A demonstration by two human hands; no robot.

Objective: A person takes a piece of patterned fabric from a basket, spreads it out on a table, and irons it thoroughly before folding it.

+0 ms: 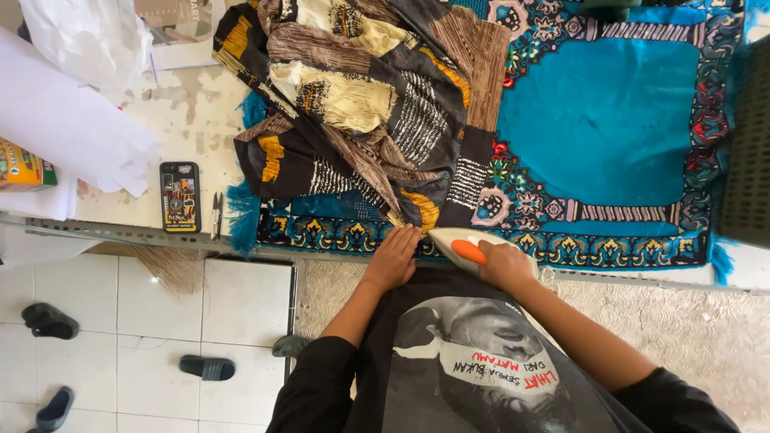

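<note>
Head view: the right hand [504,265] has its grip wrapped around the orange handle of one white iron [465,243] at 6 o'clock on the blue patterned mat [601,120]. At 9 o'clock of it, the left hand [393,256] presses spread and flat on one brown-and-yellow patterned cloth [361,104]. Far at 9 o'clock, one green-and-yellow box [22,167] lies on the tabletop [192,120], one phone [179,196] nearer. Three sandals [207,367] lie on the floor tiles.
</note>
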